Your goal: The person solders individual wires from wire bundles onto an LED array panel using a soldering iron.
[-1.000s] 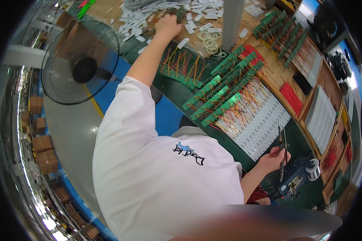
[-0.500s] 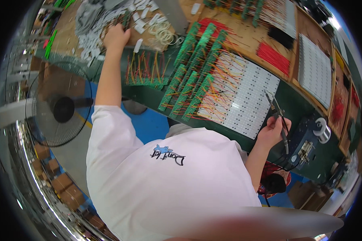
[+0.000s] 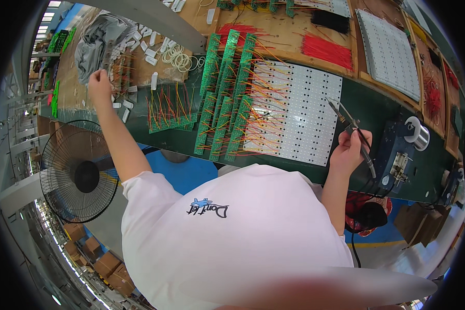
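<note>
Head view: soldering iron (image 3: 368, 158) lies gripped in the right fingers (image 3: 354, 141).

At twelve o'clock, circuit boards (image 3: 226, 72) show green, their wires (image 3: 263, 90) red, orange and yellow. At two, the panel (image 3: 315, 111) is white with rows of black dots. At three, the soldering iron (image 3: 368, 160) is chiefly dark. At six, the shirt (image 3: 237, 237) is white, with blue motif (image 3: 201, 202) and black lettering (image 3: 222, 211).
</note>
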`<action>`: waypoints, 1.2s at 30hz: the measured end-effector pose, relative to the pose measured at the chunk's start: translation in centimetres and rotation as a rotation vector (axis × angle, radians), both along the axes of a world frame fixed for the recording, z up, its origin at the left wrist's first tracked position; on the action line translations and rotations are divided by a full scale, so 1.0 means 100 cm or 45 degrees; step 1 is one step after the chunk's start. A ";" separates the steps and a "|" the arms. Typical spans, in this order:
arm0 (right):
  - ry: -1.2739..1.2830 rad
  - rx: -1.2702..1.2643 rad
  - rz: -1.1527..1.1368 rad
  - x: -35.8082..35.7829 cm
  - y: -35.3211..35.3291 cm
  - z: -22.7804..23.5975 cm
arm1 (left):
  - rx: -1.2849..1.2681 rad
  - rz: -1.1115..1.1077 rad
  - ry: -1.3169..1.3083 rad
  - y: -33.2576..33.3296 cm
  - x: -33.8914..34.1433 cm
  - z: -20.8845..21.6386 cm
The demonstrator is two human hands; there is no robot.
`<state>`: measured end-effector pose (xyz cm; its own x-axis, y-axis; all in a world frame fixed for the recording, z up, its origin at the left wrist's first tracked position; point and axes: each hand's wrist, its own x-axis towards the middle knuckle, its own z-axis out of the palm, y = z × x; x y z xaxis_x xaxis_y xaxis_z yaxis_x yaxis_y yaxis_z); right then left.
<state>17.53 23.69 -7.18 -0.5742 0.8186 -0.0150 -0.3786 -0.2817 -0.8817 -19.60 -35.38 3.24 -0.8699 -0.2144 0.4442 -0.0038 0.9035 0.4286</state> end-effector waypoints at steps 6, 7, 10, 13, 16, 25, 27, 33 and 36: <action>0.032 -0.037 -0.041 0.002 0.003 0.000 | 0.153 -0.311 0.087 0.078 0.121 0.083; 0.064 -0.057 -0.030 0.000 0.004 -0.002 | 0.147 -0.433 0.186 0.099 0.144 0.091; 0.107 -0.113 0.000 0.002 0.007 -0.001 | -0.083 -1.128 0.361 0.189 0.185 0.109; 0.105 -0.175 -0.037 0.006 0.014 0.007 | 0.077 -1.642 0.352 0.266 0.168 0.071; 0.129 -0.125 -0.044 0.010 0.026 0.017 | 0.151 -1.866 0.229 0.314 0.152 0.041; 0.097 0.061 -0.176 0.007 0.062 0.025 | 0.324 -1.960 -0.408 0.347 0.100 -0.028; 0.077 0.060 -0.186 0.004 0.063 0.023 | 0.301 -1.996 -0.415 0.344 0.098 -0.031; 0.014 0.101 -0.157 -0.006 0.069 0.026 | -0.220 -2.040 -0.248 0.339 0.097 -0.014; -0.025 0.123 -0.130 -0.010 0.070 0.029 | -0.322 -1.961 -0.234 0.344 0.094 -0.005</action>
<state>16.51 30.74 -4.29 -0.4880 0.8711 0.0562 -0.3833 -0.1560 -0.9104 -10.16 -1.01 2.74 -0.2175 0.9559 0.1973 0.9199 0.1332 0.3687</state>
